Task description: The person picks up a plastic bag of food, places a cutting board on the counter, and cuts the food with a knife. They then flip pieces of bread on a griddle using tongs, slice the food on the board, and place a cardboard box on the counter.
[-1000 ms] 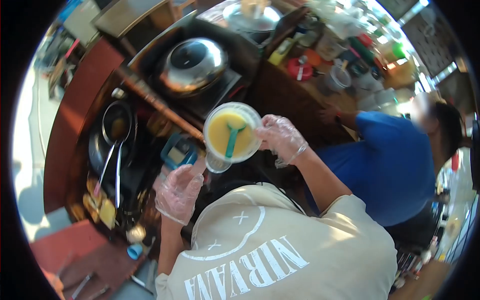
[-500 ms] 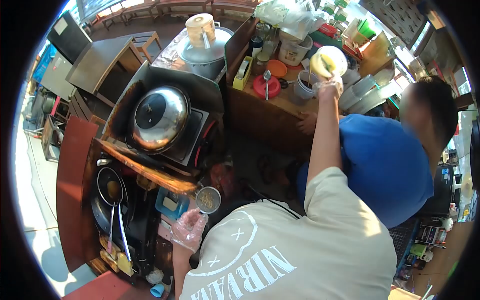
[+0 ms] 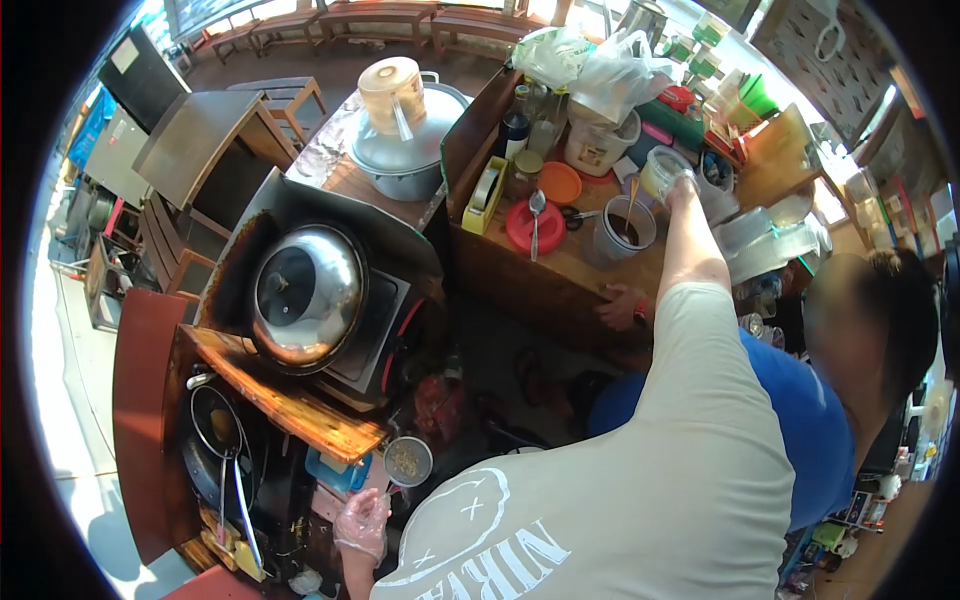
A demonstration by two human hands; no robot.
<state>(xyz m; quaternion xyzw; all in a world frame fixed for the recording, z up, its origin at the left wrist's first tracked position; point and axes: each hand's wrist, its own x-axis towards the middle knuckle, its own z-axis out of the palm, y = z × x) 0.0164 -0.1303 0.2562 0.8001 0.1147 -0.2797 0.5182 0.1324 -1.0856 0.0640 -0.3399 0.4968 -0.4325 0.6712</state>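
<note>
My right hand [image 3: 682, 188] reaches far over the counter, closed on a clear plastic tub [image 3: 660, 176] with pale yellow contents. Just in front of it stands a white plastic bucket [image 3: 608, 240] of dark brown liquid, a wooden handle [image 3: 632, 195] leaning in it. Low on the left, my left hand [image 3: 360, 528] wears a clear plastic glove, fingers curled together; I cannot tell what they hold. A small round metal cup [image 3: 409, 461] with light grains in it lies just beyond those fingertips. Close by is a blue plastic container [image 3: 338, 470].
A domed steel lid [image 3: 335, 285] covers a pan on the stove. A strainer [image 3: 228, 440] rests in a black wok at left. Along the counter are a pink lid [image 3: 522, 232] with a spoon, scissors and jars. A person in blue [image 3: 815, 420] stands at right, one hand [image 3: 622, 306] at the counter edge.
My right hand has brought the tub from a tilt over the bucket, with a brown trickle beneath, to a more level pose behind it. The view has shifted; my left hand stays near the metal cup.
</note>
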